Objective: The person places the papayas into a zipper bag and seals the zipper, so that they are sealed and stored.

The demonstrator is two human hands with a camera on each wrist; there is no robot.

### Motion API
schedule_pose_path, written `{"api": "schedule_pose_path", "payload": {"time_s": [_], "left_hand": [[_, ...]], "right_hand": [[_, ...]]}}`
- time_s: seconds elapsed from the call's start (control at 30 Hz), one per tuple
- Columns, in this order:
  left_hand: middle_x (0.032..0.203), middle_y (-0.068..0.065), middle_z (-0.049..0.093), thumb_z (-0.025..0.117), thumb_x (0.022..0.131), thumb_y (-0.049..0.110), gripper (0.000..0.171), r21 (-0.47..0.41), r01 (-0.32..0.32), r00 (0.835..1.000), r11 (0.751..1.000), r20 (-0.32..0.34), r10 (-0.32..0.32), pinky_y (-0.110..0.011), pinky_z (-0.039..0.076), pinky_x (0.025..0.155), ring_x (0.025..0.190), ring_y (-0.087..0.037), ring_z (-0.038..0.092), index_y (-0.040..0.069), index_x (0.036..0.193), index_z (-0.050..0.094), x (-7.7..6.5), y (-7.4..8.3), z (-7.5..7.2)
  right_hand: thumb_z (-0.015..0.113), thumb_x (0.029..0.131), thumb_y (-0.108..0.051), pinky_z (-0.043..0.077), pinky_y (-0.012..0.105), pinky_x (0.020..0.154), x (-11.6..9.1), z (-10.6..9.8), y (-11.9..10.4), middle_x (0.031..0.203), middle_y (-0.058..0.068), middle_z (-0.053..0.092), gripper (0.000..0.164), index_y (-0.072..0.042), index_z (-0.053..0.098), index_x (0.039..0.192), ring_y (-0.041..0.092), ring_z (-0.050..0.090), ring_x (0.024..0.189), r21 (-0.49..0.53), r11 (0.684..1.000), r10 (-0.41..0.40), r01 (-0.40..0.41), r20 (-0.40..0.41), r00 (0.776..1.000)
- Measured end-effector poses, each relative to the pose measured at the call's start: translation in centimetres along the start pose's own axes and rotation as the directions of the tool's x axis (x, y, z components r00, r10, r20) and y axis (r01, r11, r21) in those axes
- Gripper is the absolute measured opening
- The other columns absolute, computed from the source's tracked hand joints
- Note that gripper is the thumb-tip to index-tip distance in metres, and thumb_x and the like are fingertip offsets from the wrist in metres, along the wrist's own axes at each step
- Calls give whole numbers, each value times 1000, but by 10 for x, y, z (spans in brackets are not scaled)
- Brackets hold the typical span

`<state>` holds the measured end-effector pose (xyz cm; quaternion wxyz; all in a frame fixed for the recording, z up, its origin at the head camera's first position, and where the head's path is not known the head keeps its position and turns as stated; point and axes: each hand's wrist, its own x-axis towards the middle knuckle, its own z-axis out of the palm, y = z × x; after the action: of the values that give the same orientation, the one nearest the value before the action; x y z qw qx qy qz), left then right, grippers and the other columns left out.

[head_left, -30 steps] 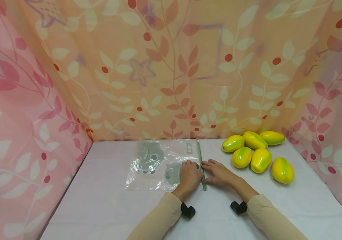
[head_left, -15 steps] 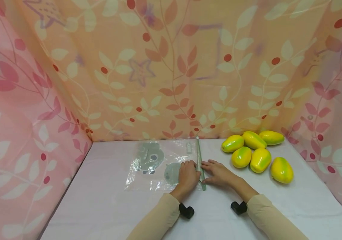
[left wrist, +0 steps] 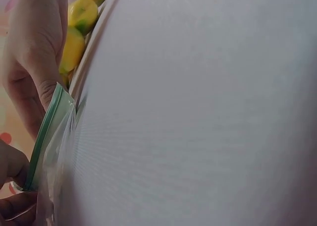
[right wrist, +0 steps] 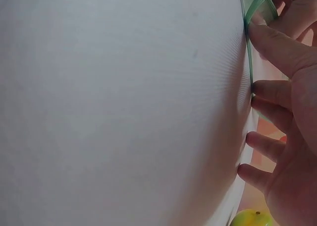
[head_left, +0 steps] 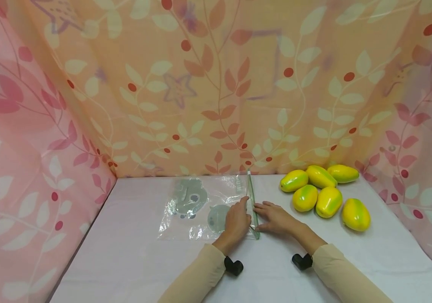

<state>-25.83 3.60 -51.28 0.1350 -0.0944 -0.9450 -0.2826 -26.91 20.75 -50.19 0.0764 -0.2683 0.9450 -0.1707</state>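
Note:
A clear zip bag (head_left: 191, 202) with grey-green cartoon prints lies flat mid-table in the head view, its green zip edge (head_left: 255, 214) toward the right. My left hand (head_left: 237, 219) pinches the upper layer at the mouth; in the left wrist view that green-edged layer stands raised between its fingers (left wrist: 15, 169). My right hand (head_left: 276, 219) lies just right of the mouth, fingers spread. In the right wrist view its fingertips (right wrist: 257, 88) press the lower green edge (right wrist: 250, 62) against the table. Between the two edges a narrow gap shows.
Several yellow-and-green fruits (head_left: 329, 202), mango- or papaya-like, lie at the right back of the white-covered table (head_left: 132, 269). Patterned cloth (head_left: 200, 126) hangs behind the table and on both sides. Black wrist cameras (head_left: 234, 266) sit at both cuffs.
My left hand has shifted slightly left, lifting the bag's upper edge away from the lower one, so the mouth has parted. My right hand has stayed in place.

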Motion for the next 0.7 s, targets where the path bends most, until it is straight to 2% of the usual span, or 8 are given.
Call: {"api": "schedule_pose_path", "payload": {"time_s": [0.13, 0.23, 0.4, 0.57, 0.7], "left_hand": [[90, -5, 68, 66, 76, 6, 35, 27, -29, 999, 999, 32, 28, -34, 49, 66, 81, -24, 62, 13, 109, 72, 0, -1, -2], [95, -7, 69, 65, 78, 8, 28, 54, -32, 998, 998, 61, 29, -36, 51, 71, 86, -25, 62, 8, 105, 73, -1, -2, -3], [107, -11, 69, 65, 81, 11, 31, 126, -48, 993, 991, 113, 34, -40, 52, 81, 98, -27, 61, 2, 111, 69, 0, -1, -5], [106, -10, 68, 68, 81, 17, 33, 212, -84, 982, 974, 181, 46, -41, 52, 82, 102, -26, 61, 0, 110, 67, 1, 0, -7], [109, -9, 67, 71, 79, 20, 44, 232, -95, 976, 968, 212, 45, -41, 52, 85, 108, -24, 60, -2, 117, 64, 0, 0, -6]], "right_hand": [[75, 82, -42, 31, 62, 111, 1, -1, 0, 149, 11, 47, 71, -5, 53, 138, 43, 37, 139, 2, 1000, -2, 2, -5, 1000], [75, 82, -43, 31, 61, 111, 1, -1, 1, 149, 11, 47, 72, -4, 53, 138, 42, 37, 140, 2, 1000, -3, 3, -3, 1000], [75, 82, -43, 31, 61, 111, 0, -1, 0, 150, 11, 47, 73, -4, 53, 139, 43, 36, 140, 2, 1000, -8, 8, 1, 1000], [74, 82, -44, 30, 61, 112, 1, 0, 1, 150, 11, 46, 73, -5, 52, 139, 42, 36, 140, 2, 1000, -2, 2, 3, 1000], [74, 82, -45, 30, 61, 112, 0, 0, 1, 150, 11, 46, 73, -5, 53, 139, 42, 36, 140, 2, 1000, -3, 3, 1, 1000]]}}
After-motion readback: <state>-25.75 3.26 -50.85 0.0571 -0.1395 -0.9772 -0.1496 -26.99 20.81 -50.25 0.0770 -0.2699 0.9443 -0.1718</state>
